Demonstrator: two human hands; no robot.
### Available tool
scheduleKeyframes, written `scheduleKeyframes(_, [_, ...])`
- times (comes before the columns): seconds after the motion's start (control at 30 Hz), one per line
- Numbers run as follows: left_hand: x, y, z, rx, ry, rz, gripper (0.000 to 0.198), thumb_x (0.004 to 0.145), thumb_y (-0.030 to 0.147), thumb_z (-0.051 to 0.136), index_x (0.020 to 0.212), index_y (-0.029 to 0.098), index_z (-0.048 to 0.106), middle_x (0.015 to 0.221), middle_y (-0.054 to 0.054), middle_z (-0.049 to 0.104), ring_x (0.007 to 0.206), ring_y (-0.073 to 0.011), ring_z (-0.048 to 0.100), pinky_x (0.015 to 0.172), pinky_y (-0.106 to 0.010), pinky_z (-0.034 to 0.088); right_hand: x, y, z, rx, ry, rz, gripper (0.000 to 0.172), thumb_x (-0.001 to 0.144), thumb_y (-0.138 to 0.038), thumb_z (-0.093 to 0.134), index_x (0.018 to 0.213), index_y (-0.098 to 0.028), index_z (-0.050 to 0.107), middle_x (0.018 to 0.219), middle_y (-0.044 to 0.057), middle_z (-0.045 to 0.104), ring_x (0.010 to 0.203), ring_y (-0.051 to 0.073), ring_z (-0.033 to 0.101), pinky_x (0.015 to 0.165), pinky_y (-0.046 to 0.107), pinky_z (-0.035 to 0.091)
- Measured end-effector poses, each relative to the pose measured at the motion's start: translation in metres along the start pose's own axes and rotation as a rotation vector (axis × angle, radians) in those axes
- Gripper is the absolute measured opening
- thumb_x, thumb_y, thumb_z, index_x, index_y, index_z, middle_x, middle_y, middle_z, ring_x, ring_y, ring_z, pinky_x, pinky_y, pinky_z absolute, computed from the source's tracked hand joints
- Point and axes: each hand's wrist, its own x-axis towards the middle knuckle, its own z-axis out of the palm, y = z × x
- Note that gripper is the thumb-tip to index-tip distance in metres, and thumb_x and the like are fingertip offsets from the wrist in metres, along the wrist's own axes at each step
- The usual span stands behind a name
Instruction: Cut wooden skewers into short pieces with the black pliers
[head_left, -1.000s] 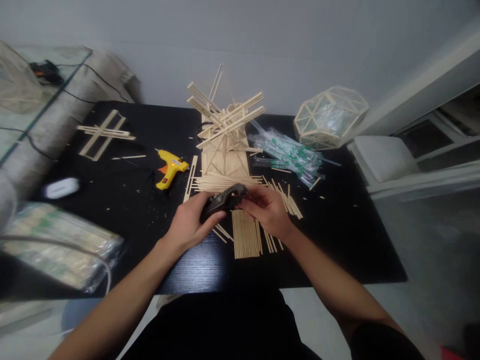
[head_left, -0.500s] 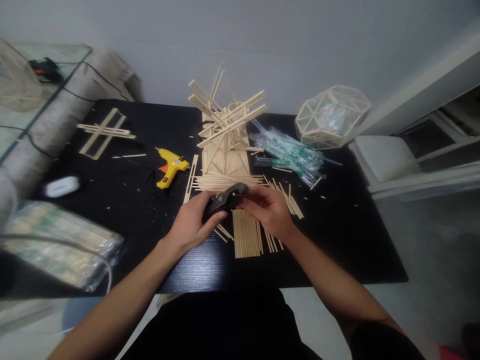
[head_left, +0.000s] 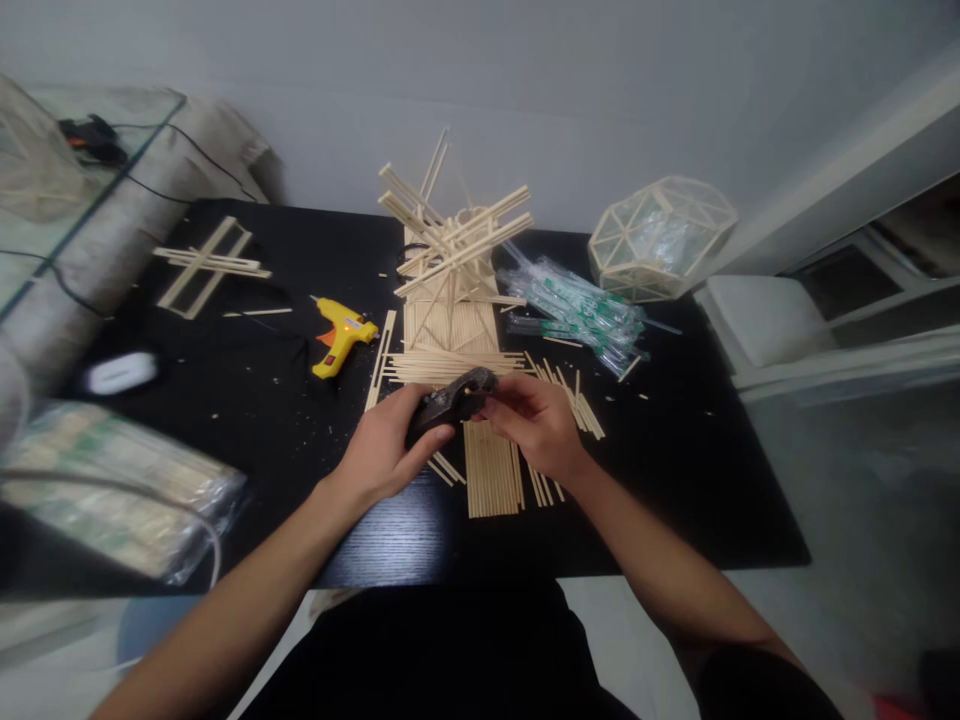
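left hand [head_left: 381,447] grips, right hand [head_left: 538,427] pinches dark tool [head_left: 444,403] over sticks [head_left: 493,475] near glue gun [head_left: 343,335].

On the black rectangular counter [head_left: 690,480], a pale wooden stick structure [head_left: 455,245] is set at the back, behind slim pale wooden rods [head_left: 450,366] laid crosswise; before these, a dark curved tool [head_left: 450,400] is held between the left grip [head_left: 385,440] and right grip [head_left: 538,418]. To the structure's left a yellow plastic glue gun [head_left: 343,336] is placed, to its right clear-and-green plastic wrappers [head_left: 577,300].
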Motion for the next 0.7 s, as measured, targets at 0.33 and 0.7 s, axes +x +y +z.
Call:
scheduleKeyframes(0.33, [0.0005, 0.0009, -0.0003, 0.004, -0.016, -0.019, 0.037, 0.098, 0.052, 0.052, 0.112, 0.018, 0.058, 0.092, -0.007, 0.07, 0.081, -0.0227, 0.066, 0.074, -0.036, 0.053, -0.0023, 0.0006, 0.0014, -0.107, 0.048, -0.07, 0.017, 0.084, -0.035, 0.082, 0.085, -0.021, 0.073, 0.073, -0.001, 0.073, 0.059, 0.01, 0.063, 0.057, 0.025, 0.053])
scheduleKeyframes(0.7, [0.0019, 0.0044, 0.0011, 0.033, -0.012, -0.065, 0.035, 0.097, 0.053, 0.051, 0.101, 0.019, 0.057, 0.079, -0.003, 0.065, 0.068, -0.0203, 0.062, 0.064, -0.033, 0.049, -0.0024, 0.0021, 0.0023, -0.161, 0.107, -0.08, 0.014, 0.083, -0.034, 0.081, 0.086, -0.022, 0.074, 0.08, 0.001, 0.078, 0.073, 0.016, 0.074, 0.071, 0.031, 0.062])
